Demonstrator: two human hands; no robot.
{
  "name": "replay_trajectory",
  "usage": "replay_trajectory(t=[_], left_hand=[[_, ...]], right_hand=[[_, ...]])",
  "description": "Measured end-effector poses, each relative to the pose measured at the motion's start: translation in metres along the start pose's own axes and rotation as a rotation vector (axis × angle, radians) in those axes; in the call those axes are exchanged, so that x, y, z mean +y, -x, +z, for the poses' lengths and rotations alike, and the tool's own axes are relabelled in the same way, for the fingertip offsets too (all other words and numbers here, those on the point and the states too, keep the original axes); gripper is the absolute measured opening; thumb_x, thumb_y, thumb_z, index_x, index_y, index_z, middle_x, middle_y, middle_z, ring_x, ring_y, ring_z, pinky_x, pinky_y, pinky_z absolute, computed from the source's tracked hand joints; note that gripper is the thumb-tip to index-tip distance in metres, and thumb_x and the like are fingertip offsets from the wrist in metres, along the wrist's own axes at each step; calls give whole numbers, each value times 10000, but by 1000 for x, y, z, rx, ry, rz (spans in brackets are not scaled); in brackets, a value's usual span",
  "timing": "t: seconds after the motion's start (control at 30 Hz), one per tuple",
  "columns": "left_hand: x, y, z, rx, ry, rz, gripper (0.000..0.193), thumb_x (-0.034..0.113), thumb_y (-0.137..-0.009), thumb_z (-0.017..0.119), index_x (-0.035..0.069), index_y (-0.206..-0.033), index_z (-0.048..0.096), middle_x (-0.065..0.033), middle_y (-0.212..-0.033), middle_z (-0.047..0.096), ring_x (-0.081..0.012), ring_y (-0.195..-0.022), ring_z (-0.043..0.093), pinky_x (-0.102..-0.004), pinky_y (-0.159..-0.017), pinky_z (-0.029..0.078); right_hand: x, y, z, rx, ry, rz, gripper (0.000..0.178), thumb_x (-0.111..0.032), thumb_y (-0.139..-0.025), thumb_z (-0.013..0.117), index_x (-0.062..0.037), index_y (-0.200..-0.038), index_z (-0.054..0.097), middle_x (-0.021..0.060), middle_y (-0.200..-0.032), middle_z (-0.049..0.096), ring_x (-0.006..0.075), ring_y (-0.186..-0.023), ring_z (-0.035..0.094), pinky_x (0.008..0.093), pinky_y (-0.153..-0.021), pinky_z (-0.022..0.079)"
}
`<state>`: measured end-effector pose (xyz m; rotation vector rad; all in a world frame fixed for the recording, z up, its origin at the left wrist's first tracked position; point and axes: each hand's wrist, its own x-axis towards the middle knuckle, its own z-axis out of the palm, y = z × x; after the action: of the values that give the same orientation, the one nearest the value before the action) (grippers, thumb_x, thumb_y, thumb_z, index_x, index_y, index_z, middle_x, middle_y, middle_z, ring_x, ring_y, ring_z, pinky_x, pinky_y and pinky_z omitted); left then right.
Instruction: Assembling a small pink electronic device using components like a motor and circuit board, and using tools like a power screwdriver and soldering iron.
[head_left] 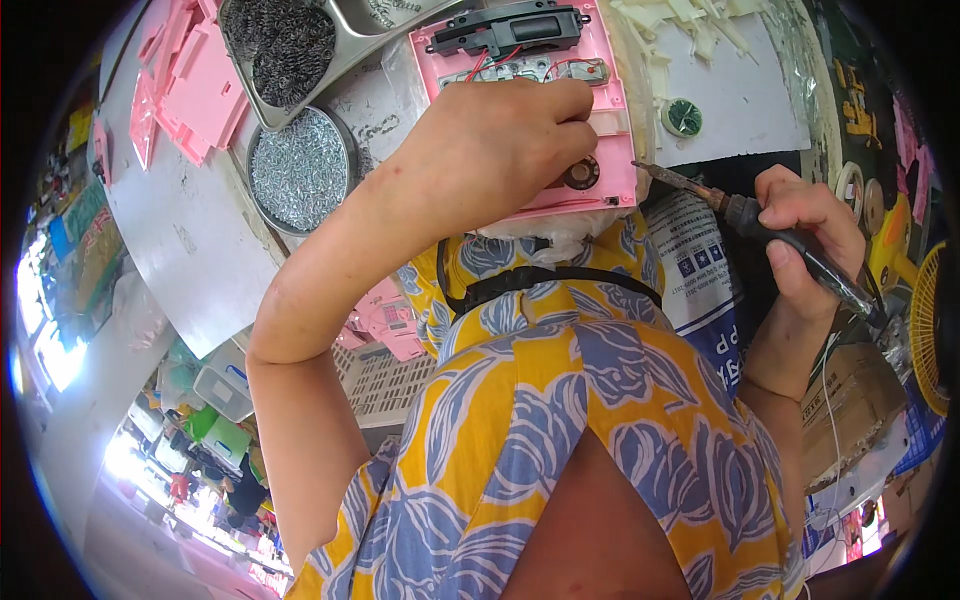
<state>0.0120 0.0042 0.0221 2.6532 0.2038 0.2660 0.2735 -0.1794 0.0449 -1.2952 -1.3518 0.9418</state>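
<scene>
My left hand (500,135) rests with curled fingers on a pink plastic panel (612,120) that lies at the near edge of the white bench. Small circuit parts, red and black wires and a black module (510,28) sit on the panel. Its fingertips press near the wires at the panel's middle. My right hand (808,225) grips a soldering iron (745,215) by its black handle, off the panel's right edge. The iron's metal tip (650,170) points left and hovers just beside the panel's lower right corner.
A round tin of small metal screws (300,170) and a metal tray with dark wire wool (290,45) stand left of the panel. Pink plastic shells (185,85) are piled at the far left. White plastic strips (690,25) and a small green disc (683,117) lie right.
</scene>
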Motion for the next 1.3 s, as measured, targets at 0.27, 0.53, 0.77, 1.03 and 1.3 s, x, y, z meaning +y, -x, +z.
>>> replay_trajectory(t=[0.27, 0.53, 0.77, 1.03, 1.3], left_hand=[[-1, 2, 5, 56, 115, -8, 191, 102, -774, 755, 142, -960, 735, -12, -952, 656, -239, -756, 662, -354, -613, 531], [-1, -2, 3, -20, 2, 45, 185, 130, -785, 743, 154, -968, 726, -11, -957, 633, -233, -754, 651, -361, -600, 518], [-4, -6, 0, -69, -4, 84, 195, 131, -774, 736, 144, -967, 712, -8, -937, 615, -232, -791, 651, -371, -608, 519], [-8, -5, 0, -89, 24, 107, 179, 118, -779, 707, 144, -955, 704, 1, -929, 596, -220, -820, 652, -363, -612, 523], [-6, -5, 3, -76, -50, 132, 155, 120, -785, 671, 149, -936, 697, 5, -915, 584, -203, -833, 661, -348, -626, 534]], right_hand=[[1, -4, 0, -32, 11, -34, 290, -183, -759, 717, 33, -937, 639, 56, -732, 528, 120, -647, 430, 265, -595, 318], [1, -5, 2, -52, 2, -33, 284, -174, -755, 724, 37, -928, 647, 52, -737, 535, 124, -641, 431, 262, -590, 323], [0, -9, 9, -95, 5, -4, 256, -142, -742, 719, 34, -916, 656, 58, -744, 572, 108, -604, 451, 254, -570, 338], [-2, -20, 14, -175, 56, -48, 223, -117, -740, 709, 33, -897, 658, 60, -735, 587, 93, -546, 455, 243, -521, 328], [-2, -21, 16, -190, 74, -34, 209, -110, -749, 710, 29, -898, 660, 51, -722, 581, 86, -528, 447, 243, -515, 333]])
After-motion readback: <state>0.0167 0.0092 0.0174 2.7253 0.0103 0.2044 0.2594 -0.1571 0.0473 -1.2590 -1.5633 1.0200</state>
